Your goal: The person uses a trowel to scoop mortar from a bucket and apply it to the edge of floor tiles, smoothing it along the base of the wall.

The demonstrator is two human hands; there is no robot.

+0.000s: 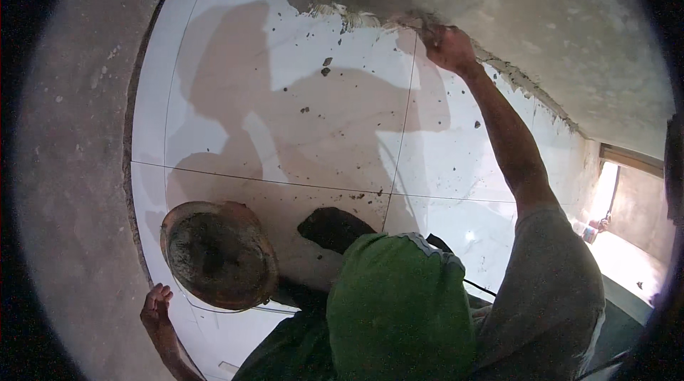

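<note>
The right hand [449, 48] is stretched far out to the upper edge of the white tile floor [335, 124], where the tiles meet a rough band of grey mortar [370, 12]; the fingers are clenched, but on what I cannot tell, the thing is hidden in the fist. The left hand [155, 304] rests at the left tile edge near the cement wall [71, 167], fingers released and spread, holding nothing. Just beside it, to the right, sits a round metal pan [219, 254], rusty rim, inside coated w/ dark wet mortar. Tiles are glossy, large, w/ thin joints and small mortar specks; much free tile area betw. pan and right hand. Walls approx. raw grey plaster. A bright doorway [627, 224] opens at the right.
</note>
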